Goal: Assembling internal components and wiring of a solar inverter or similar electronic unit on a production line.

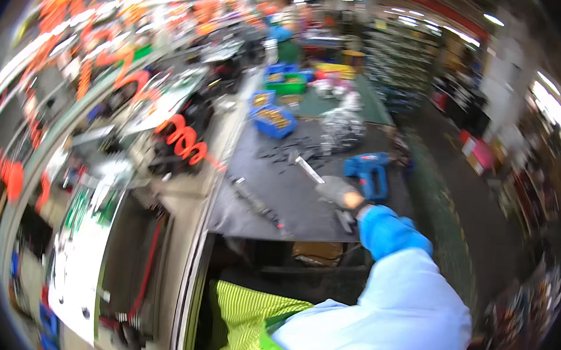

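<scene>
My right hand [338, 191], in a grey glove, reaches over the dark worktable. Its fingers are closed on a slim whitish bar [309, 170] that points away to the far left; blur hides its exact kind. Just right of that hand lies a blue pistol-shaped power tool [368, 171]. A long dark screwdriver-like tool [256, 201] rests on the mat to the left. What looks like my left hand [129, 341], dark-gloved and blurred, is at the lower left by the edge of a dark open case [141, 263]. Its fingers cannot be made out.
Small dark parts [288, 153] lie scattered over the mat. Beyond are a blue bin of brass-coloured pieces [273, 121], a green bin [288, 84] and a clear plastic bag [342, 130]. Orange coiled hoses [182, 141] hang above the line at left. Another person [281, 29] stands far back.
</scene>
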Motion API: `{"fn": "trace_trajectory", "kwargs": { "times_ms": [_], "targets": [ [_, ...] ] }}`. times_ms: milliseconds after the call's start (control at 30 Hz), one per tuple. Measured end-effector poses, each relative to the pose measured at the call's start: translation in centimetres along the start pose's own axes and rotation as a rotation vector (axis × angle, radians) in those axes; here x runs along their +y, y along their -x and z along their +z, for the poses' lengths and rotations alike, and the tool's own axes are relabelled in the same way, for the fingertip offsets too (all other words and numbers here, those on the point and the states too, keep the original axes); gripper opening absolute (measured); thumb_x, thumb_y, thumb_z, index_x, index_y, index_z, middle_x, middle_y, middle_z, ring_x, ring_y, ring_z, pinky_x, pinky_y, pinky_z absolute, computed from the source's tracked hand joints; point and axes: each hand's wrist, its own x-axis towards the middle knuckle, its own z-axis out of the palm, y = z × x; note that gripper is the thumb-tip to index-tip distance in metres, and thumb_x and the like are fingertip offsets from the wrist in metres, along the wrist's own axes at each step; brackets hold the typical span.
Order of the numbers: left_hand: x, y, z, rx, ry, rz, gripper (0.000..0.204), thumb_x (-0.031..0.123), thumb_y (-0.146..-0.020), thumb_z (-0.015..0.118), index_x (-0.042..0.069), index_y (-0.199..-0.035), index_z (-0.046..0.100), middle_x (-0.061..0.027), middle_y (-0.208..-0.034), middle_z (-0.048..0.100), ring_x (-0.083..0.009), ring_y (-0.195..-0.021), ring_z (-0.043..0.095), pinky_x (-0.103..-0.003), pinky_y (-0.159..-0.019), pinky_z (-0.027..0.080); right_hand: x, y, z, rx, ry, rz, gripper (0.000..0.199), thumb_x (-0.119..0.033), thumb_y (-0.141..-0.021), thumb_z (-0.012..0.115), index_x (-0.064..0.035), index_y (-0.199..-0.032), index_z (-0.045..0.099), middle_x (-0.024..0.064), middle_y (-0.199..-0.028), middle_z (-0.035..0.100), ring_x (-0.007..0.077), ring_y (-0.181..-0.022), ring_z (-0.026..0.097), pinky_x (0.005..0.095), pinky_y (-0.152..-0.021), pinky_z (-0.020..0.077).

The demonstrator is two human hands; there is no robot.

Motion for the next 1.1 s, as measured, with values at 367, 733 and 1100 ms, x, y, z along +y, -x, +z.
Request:
{"fn": "trace_trajectory", "kwargs": {
  "times_ms": [367,733,1100],
  "targets": [
    [-0.1,0.3,0.3,0.020,-0.081,-0.042,0.020,0.021,-0.091,0.053,0.004,-0.091,0.062,-0.0184,-0.092,0.058,-0.0367,-0.086,0.056,-0.044,-0.072,0.045,-24.0,9.1,18.2,-1.377,-0.932,-0.115,0.043,-0.019,-0.092,0.052,0.0026,-0.129,0.045,0.0169,-0.111,0.063,0.0198,-0.081,0.068,0.0301,-0.069,0.0570],
    [0.3,-0.4,0.1,0.061,-0.207,-0.006,0.030,0.030,-0.096,0.045,0.009,-0.088,0.064,-0.0142,-0.075,0.061,-0.0368,-0.077,0.056,-0.045,-0.071,0.040,-27.2,13.6,27.8,-1.469,-0.463,-0.213,0.036,-0.016,-0.092,0.047,-0.0007,-0.124,0.050,0.0038,-0.079,0.057,0.0083,-0.057,0.051,0.0248,-0.056,0.0483],
    [0.6,-0.3,1.2,0.155,-0.287,-0.005,0.029,0.031,-0.097,0.046,0.009,-0.091,0.064,-0.0125,-0.075,0.058,-0.0344,-0.080,0.054,-0.044,-0.078,0.037,-27.7,20.0,32.0,-1.408,-0.330,-0.459,0.043,-0.018,-0.090,0.048,0.0011,-0.129,0.045,0.0110,-0.073,0.061,0.0183,-0.060,0.064,0.0349,-0.058,0.0534]
  ]
}}
